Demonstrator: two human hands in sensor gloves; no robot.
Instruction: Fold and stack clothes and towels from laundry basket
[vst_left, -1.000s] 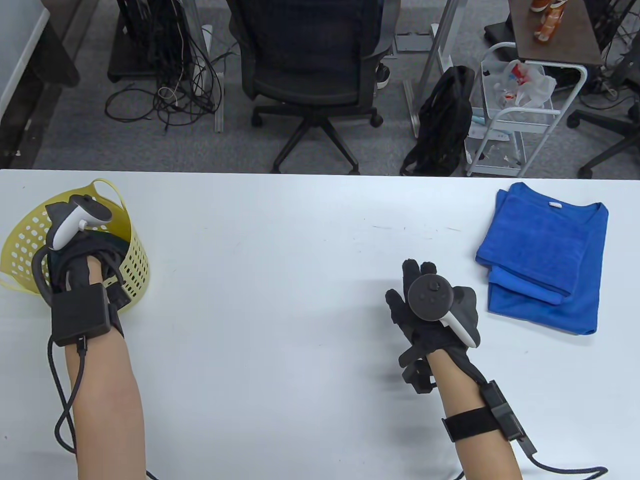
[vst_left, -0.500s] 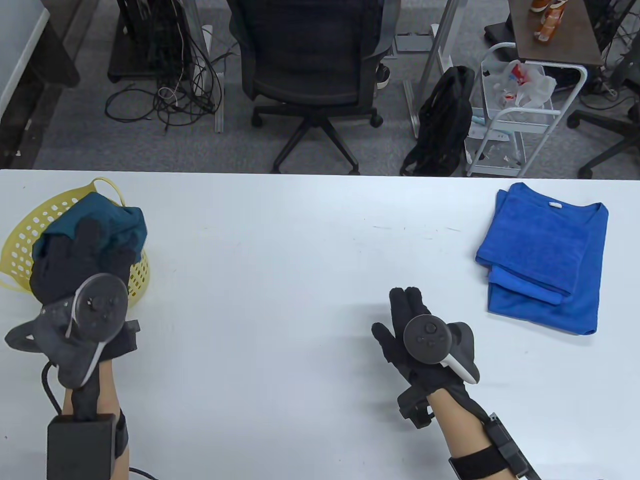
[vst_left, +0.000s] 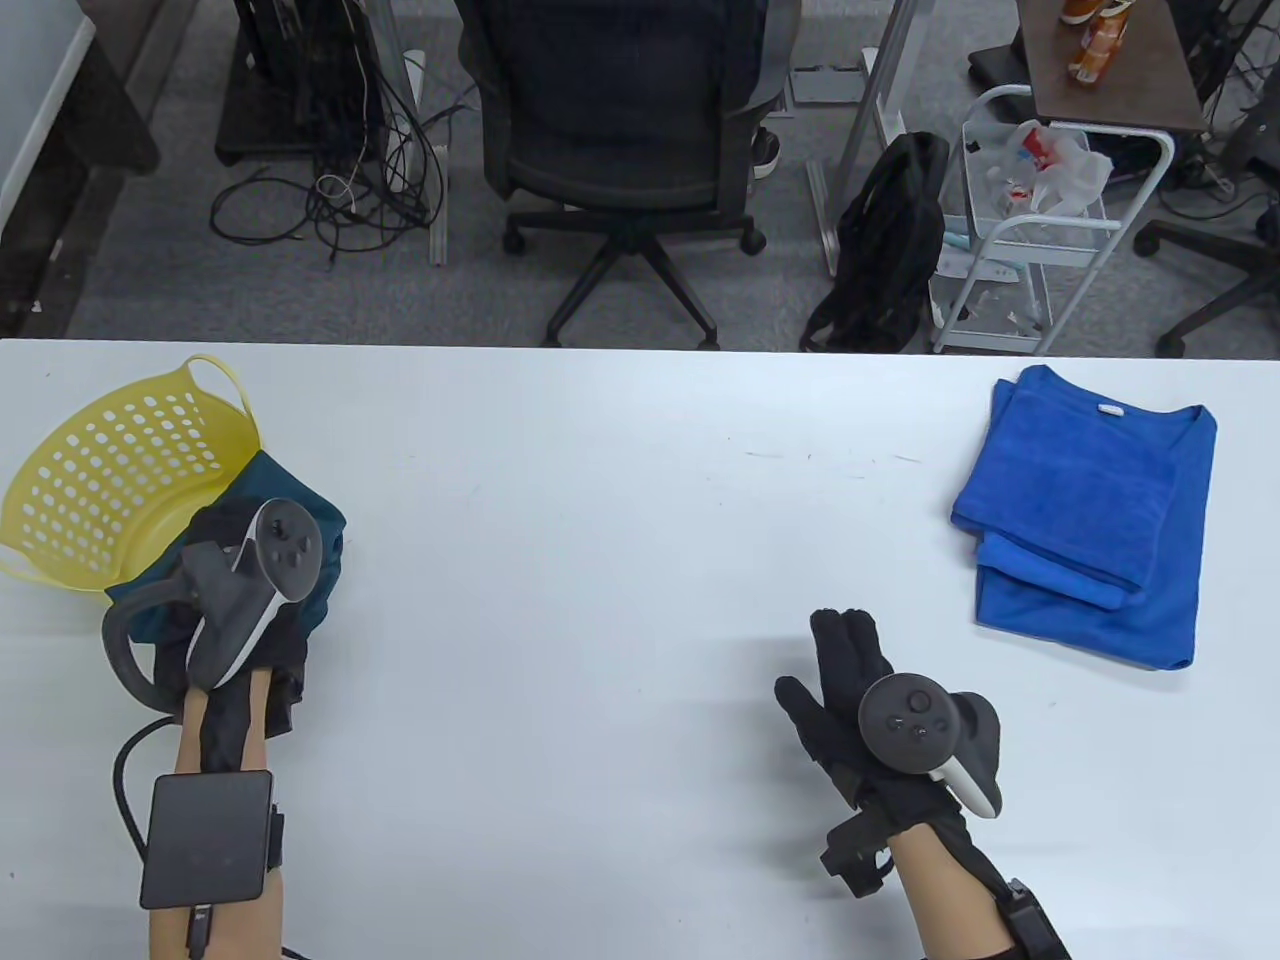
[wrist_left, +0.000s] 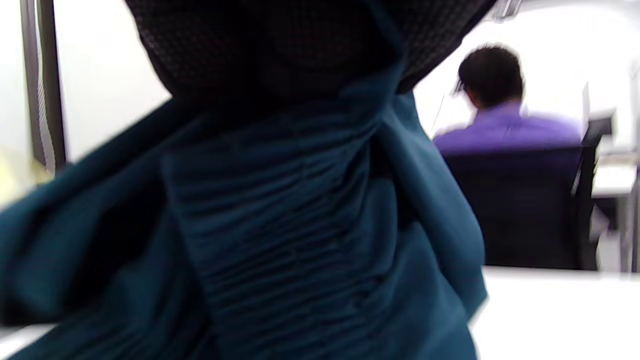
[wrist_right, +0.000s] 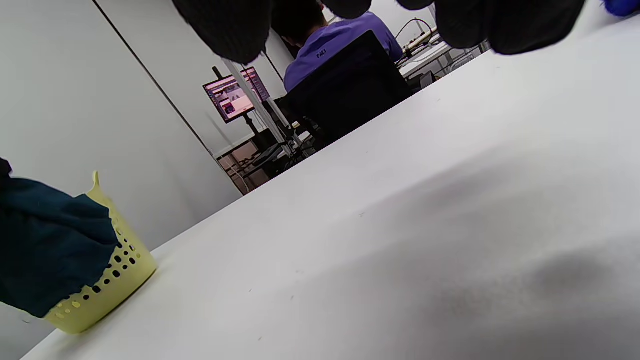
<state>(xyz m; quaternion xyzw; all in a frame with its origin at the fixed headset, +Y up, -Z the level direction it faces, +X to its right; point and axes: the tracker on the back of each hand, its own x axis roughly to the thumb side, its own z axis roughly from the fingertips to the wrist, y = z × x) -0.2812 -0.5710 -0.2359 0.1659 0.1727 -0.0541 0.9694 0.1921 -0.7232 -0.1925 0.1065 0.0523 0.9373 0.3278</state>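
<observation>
My left hand (vst_left: 235, 560) grips a dark teal garment (vst_left: 320, 525) and holds it just right of the yellow laundry basket (vst_left: 110, 470), above the table. In the left wrist view the teal garment (wrist_left: 280, 230) hangs bunched below the gloved fingers (wrist_left: 280, 45). The garment also shows in the right wrist view (wrist_right: 45, 245), in front of the basket (wrist_right: 105, 290). My right hand (vst_left: 850, 680) is open and empty over the table, fingers extended. A folded blue towel and shirt stack (vst_left: 1090, 520) lies at the right.
The white table (vst_left: 620, 560) spans the view. An office chair (vst_left: 620, 130), a black backpack (vst_left: 885, 250) and a white cart (vst_left: 1030, 220) stand beyond its far edge. The basket looks empty inside.
My left hand went into the basket, came up with the teal garment and moved it right and toward me, out of the basket. My right hand drew back toward me, still open.
</observation>
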